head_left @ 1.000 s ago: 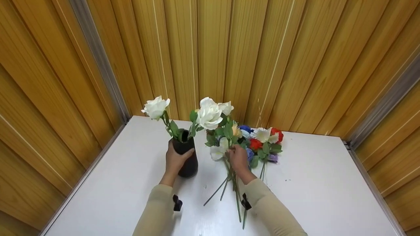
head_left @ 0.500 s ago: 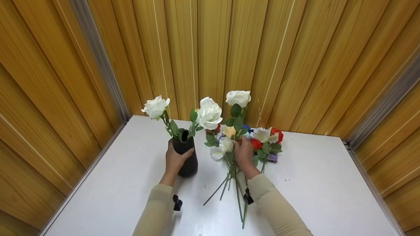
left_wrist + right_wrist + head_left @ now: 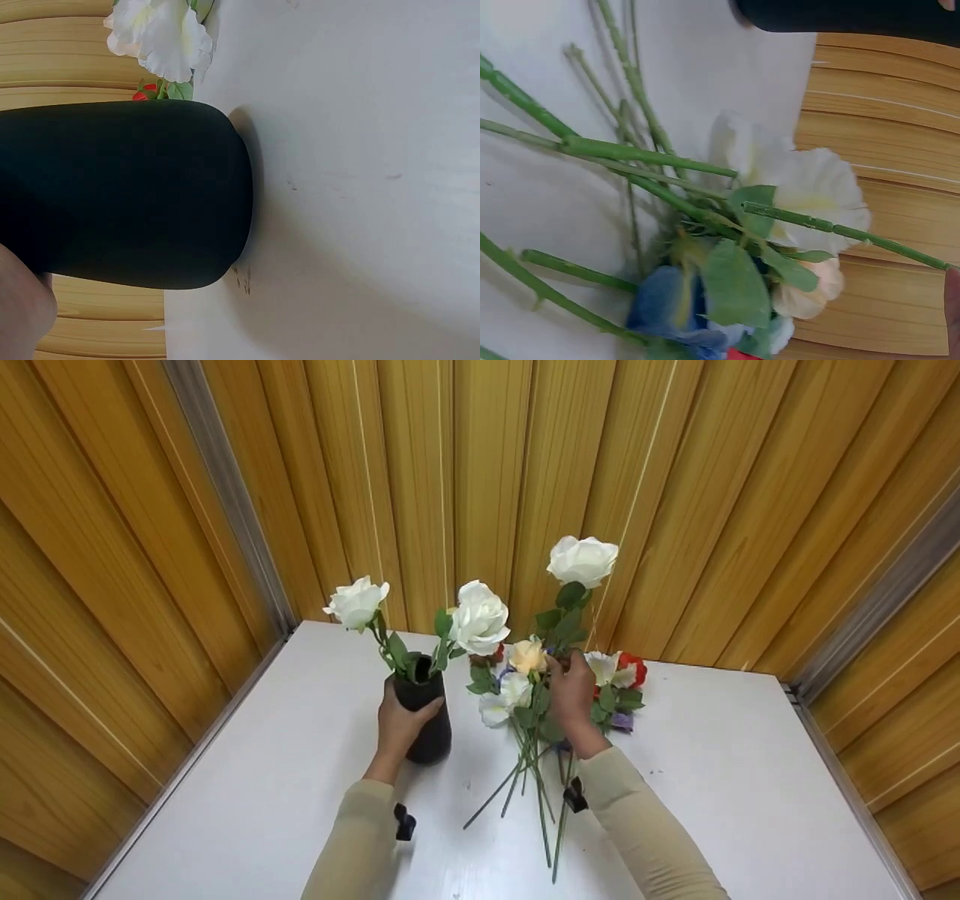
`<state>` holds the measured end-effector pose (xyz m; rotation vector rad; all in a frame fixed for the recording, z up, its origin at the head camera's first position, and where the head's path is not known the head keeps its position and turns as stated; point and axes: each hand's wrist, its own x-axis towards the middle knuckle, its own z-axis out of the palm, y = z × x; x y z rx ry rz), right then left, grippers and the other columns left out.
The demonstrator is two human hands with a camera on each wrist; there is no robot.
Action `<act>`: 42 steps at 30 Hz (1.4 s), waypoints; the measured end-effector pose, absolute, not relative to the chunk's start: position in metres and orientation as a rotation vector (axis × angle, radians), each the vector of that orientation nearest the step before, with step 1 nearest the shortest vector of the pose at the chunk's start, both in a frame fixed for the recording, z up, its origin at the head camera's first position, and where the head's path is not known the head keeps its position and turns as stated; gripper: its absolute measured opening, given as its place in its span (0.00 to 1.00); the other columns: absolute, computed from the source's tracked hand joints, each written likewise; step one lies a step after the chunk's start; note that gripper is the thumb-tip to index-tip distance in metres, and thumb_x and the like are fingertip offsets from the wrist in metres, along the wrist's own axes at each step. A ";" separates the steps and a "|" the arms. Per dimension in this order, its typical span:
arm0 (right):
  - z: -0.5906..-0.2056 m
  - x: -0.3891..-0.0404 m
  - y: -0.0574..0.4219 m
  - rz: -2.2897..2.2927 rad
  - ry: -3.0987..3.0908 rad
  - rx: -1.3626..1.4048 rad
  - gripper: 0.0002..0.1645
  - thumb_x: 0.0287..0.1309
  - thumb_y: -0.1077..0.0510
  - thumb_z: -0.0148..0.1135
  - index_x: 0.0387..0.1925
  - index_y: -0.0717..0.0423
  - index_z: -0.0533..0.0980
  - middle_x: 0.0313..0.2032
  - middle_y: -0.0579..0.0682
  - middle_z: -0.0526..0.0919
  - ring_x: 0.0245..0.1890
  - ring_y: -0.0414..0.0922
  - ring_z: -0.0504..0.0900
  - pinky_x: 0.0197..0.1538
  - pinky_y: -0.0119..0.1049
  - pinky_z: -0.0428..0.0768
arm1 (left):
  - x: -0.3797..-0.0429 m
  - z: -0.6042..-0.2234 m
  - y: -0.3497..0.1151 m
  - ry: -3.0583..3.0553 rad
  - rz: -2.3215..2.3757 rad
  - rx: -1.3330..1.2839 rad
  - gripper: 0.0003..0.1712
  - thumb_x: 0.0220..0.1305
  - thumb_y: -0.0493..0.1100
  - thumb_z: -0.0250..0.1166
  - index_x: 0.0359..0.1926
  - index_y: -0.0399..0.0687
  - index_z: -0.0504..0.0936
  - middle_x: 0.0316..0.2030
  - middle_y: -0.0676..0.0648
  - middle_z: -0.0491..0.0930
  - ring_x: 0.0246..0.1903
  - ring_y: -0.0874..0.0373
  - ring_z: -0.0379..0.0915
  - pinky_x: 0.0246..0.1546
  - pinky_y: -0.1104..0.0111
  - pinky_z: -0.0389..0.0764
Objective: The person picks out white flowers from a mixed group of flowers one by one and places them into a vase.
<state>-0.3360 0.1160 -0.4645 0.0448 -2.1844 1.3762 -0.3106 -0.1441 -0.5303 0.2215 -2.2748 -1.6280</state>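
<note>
A dark vase (image 3: pixel 433 739) stands on the table at centre left, gripped round its upper body by my left hand (image 3: pixel 397 722). One white rose (image 3: pixel 355 604) leans left out of its mouth and another white rose (image 3: pixel 478 619) leans right. My right hand (image 3: pixel 574 690) pinches the leafy stem of a third white rose (image 3: pixel 583 561), whose bloom rises above the loose flowers. In the right wrist view the cut end of that green stem (image 3: pixel 847 234) points down over the pile. Close by the right fingers is a peach flower (image 3: pixel 528 656).
Several loose flowers lie right of the vase, among them a white flower (image 3: pixel 516 690), a red flower (image 3: pixel 634 670) and a purple flower (image 3: pixel 622 721). Their crossed stems (image 3: pixel 541 817) reach toward the front of the white table (image 3: pixel 712 795). Wood-patterned panels (image 3: pixel 480 472) enclose the back and sides.
The right hand has drawn the white rose up and to the right, away from the vase and out of the pile. My left hand and the vase have stayed put.
</note>
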 end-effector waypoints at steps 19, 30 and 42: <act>-0.363 -0.251 0.098 1.551 -1.984 0.252 0.14 0.66 0.64 0.64 0.47 0.70 0.74 0.41 0.65 0.86 0.34 0.40 0.90 0.43 0.31 0.88 | -0.312 -0.531 -0.144 -2.260 -1.640 0.216 0.55 0.51 0.50 0.77 0.75 0.38 0.58 0.71 0.31 0.69 0.71 0.35 0.67 0.75 0.43 0.66; -0.353 -0.233 0.030 1.232 -1.722 0.624 0.07 0.51 0.74 0.69 0.33 0.70 0.79 0.23 0.60 0.81 0.22 0.38 0.71 0.25 0.34 0.74 | -0.312 -0.531 -0.144 -2.266 -1.646 0.222 0.56 0.52 0.50 0.77 0.76 0.39 0.57 0.72 0.31 0.68 0.72 0.36 0.66 0.75 0.42 0.65; -0.382 -0.272 -0.008 1.099 -1.742 0.790 0.11 0.54 0.72 0.70 0.38 0.68 0.76 0.28 0.58 0.82 0.24 0.46 0.76 0.28 0.39 0.80 | -0.313 -0.532 -0.146 -2.262 -1.619 0.206 0.56 0.52 0.52 0.78 0.75 0.39 0.59 0.73 0.32 0.67 0.73 0.36 0.64 0.76 0.44 0.64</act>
